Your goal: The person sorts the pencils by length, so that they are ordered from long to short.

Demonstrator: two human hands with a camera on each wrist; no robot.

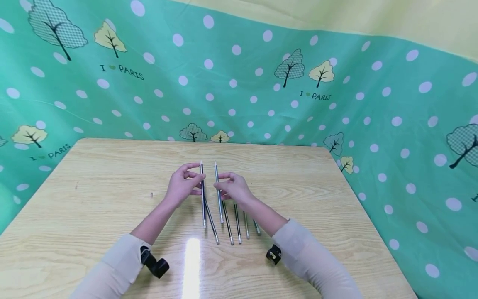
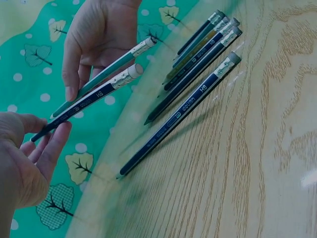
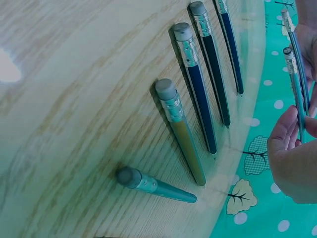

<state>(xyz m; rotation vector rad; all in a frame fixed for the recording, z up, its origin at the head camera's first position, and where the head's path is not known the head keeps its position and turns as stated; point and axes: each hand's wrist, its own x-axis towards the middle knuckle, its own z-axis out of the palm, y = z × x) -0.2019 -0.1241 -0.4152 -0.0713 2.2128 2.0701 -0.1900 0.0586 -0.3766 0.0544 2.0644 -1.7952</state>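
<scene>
My left hand [image 1: 181, 185] pinches a dark blue pencil [image 1: 203, 207] with a white eraser between thumb and fingers, its eraser end toward me. In my right hand [image 1: 236, 189] a teal pencil [image 1: 220, 207] is pinched the same way, roughly parallel and a short gap to the right. Both held pencils are raised, as the left wrist view shows. Beneath and nearer to me, several pencils lie on the table, eraser ends toward me: dark ones [image 2: 185, 115], a gold one [image 3: 187, 151] and a teal one [image 3: 171, 191]. My right forearm covers part of this row in the head view.
The wood-grain table [image 1: 317, 249] reflects a bright light streak in front of the pencils. A green dotted cloth [image 1: 239, 112] printed with trees hangs behind and along the right side. Black camera mounts [image 1: 154, 262] sit at both wrists.
</scene>
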